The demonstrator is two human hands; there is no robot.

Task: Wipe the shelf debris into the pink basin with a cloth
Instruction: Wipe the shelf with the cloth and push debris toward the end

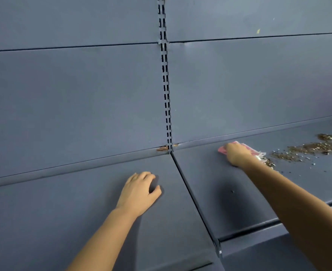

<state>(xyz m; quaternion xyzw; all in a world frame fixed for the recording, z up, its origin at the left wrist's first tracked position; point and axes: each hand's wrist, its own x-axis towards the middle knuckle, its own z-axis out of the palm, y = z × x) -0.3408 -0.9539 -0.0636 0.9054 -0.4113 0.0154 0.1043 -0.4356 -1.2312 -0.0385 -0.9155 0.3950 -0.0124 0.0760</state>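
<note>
In the head view, a pink cloth (239,150) is held under the right hand (236,154), whose fingers are curled on it, and pressed on the grey shelf (210,192) beside the brown debris (307,149), probably so the crumbs can be gathered. The left hand (138,192) is rested loosely on the neighbouring shelf panel, holding nothing, seemingly for support. The pink basin is not seen.

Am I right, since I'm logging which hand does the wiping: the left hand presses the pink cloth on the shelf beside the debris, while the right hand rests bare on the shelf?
Not quite: the hands are swapped. The head view shows the right hand pressing the pink cloth on the shelf beside the debris, while the left hand rests bare on the shelf.
</note>
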